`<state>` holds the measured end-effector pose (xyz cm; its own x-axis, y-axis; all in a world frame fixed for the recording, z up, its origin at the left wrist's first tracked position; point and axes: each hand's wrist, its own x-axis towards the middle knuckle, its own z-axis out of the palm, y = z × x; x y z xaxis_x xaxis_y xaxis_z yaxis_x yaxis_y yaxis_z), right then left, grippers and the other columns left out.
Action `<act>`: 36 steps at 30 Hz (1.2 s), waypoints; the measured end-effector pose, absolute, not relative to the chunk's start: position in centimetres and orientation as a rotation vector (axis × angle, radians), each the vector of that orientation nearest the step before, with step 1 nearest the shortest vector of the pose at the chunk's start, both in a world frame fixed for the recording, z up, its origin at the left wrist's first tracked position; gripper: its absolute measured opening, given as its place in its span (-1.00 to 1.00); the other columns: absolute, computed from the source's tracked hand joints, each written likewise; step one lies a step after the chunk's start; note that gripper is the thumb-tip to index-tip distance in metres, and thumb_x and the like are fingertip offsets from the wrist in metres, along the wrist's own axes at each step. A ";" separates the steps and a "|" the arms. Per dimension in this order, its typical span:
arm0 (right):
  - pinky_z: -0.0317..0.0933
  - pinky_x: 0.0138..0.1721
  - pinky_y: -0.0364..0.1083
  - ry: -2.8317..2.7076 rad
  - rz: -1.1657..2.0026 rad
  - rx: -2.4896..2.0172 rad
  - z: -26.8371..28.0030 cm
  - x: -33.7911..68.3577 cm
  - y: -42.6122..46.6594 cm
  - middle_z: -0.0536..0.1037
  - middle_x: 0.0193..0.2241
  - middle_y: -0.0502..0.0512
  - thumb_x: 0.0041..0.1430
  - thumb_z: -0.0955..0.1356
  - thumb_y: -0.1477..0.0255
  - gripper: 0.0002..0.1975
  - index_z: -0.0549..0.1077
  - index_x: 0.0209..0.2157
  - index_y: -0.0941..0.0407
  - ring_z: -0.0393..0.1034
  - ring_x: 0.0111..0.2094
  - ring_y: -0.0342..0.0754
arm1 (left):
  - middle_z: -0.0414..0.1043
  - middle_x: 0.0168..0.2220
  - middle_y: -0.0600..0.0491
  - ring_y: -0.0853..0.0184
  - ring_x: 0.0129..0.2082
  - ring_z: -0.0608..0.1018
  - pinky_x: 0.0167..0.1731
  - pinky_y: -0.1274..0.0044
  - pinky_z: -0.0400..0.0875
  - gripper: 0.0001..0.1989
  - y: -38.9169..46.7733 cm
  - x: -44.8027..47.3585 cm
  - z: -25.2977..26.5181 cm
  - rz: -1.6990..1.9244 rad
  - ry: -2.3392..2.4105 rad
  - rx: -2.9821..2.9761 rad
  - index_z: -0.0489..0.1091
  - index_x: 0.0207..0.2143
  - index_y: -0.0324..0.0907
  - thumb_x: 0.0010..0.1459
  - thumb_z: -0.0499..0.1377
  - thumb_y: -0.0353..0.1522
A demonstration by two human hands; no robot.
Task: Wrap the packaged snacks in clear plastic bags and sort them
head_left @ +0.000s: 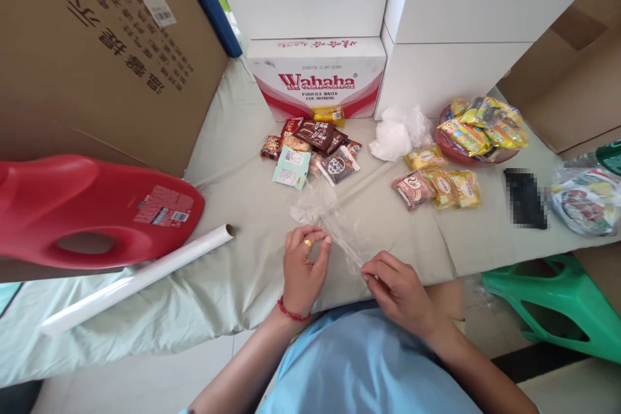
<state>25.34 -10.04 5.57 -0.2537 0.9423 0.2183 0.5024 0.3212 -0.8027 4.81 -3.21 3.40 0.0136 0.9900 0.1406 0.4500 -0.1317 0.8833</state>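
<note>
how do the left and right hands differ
The left hand wears a gold ring and red bracelet; the right hand shows neither. The left hand points mostly forward; the right hand angles leftward, pinching clear plastic film. Both hands are curled, thumb and forefinger close together.

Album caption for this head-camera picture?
The right hand pinches clear plastic, the left hand close by, before snack packets and a Wahaha box.

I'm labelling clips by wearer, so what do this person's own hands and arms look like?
Both are ungloved. The left hand wears a gold-coloured ring, with a red bracelet at its wrist. The right hand shows no ring or bracelet. The forearms are largely bare where visible. A light-blue garment covers the torso.
</note>
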 end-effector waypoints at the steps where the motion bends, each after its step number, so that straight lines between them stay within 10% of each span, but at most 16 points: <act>1: 0.35 -0.33 -0.14 -1.891 0.762 -1.285 5.4 24.8 -9.9 0.48 -0.32 0.07 0.38 0.25 0.55 -0.79 0.48 -0.11 0.04 0.44 -0.34 -0.09 | 0.55 -0.15 -0.05 0.15 -0.13 0.56 -0.10 0.31 0.47 -0.78 -3.7 5.1 3.6 1.051 1.462 1.527 0.56 -0.19 -0.07 0.27 0.22 -0.17; 5: 0.37 -0.32 -0.13 -2.021 0.781 -1.190 5.2 23.4 -10.0 0.50 -0.31 0.07 0.37 0.25 0.54 -0.78 0.48 -0.09 0.03 0.44 -0.36 -0.08 | 0.53 -0.06 -0.08 0.21 -0.19 0.60 -0.26 0.43 0.48 -0.52 -4.8 6.4 3.3 0.941 1.298 1.095 0.41 0.02 -0.11 0.13 0.35 -0.08; 8: 0.42 -0.20 -0.11 -1.983 0.834 -1.123 5.7 23.7 -9.8 0.54 -0.19 0.11 0.39 0.31 0.46 -0.76 0.46 0.04 0.00 0.49 -0.22 -0.06 | 0.57 -0.22 -0.02 0.25 -0.24 0.59 -0.18 0.44 0.45 -0.67 -4.6 6.8 2.5 0.905 1.275 1.038 0.46 -0.18 -0.15 0.11 0.38 -0.16; 14: 0.20 0.23 0.27 -1.746 0.510 -1.489 4.8 26.3 -4.9 0.43 0.15 0.34 0.13 0.52 0.15 -0.16 0.21 0.35 0.08 0.26 0.21 0.27 | 0.61 -0.24 -0.02 0.24 -0.20 0.59 -0.13 0.45 0.44 -0.74 -4.3 6.3 1.8 0.830 1.197 1.070 0.55 -0.28 -0.16 0.15 0.31 -0.15; 21: 0.31 -0.32 -0.10 -1.346 0.923 -1.593 1.8 27.1 -1.2 0.55 -0.45 0.03 0.25 0.35 0.14 -0.69 0.52 -0.30 0.11 0.41 -0.42 -0.06 | 0.59 -0.25 -0.02 0.25 -0.24 0.59 -0.24 0.47 0.49 -0.60 -2.9 2.5 2.7 0.953 1.301 1.007 0.52 -0.23 -0.18 0.17 0.26 -0.02; 27: 0.18 -0.56 -0.15 -1.011 0.985 -1.617 1.5 28.0 -1.9 0.43 -0.60 -0.08 0.19 0.39 0.04 -0.62 0.47 -0.29 0.10 0.29 -0.62 -0.13 | 0.39 -0.49 0.16 0.42 -0.62 0.38 -0.57 0.55 0.26 -0.52 -2.5 -2.1 1.2 0.998 1.635 0.850 0.42 -0.22 -0.18 0.04 0.30 0.03; 36: 0.15 -0.56 -0.16 -1.154 0.903 -1.680 0.4 28.2 -2.6 0.52 -0.47 0.01 0.25 0.36 0.07 -0.63 0.51 -0.27 0.12 0.26 -0.58 -0.14 | 0.52 -0.19 0.00 0.26 -0.23 0.54 -0.14 0.38 0.45 -0.83 -2.2 -2.5 5.3 1.002 1.821 1.944 0.52 -0.21 -0.11 0.28 0.15 -0.27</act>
<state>28.18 -2.61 0.39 0.3031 0.9494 -0.0827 0.3085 -0.1798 -0.9341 -2.48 -2.22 5.34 -0.0437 0.9579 0.2839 0.7526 -0.1553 0.6399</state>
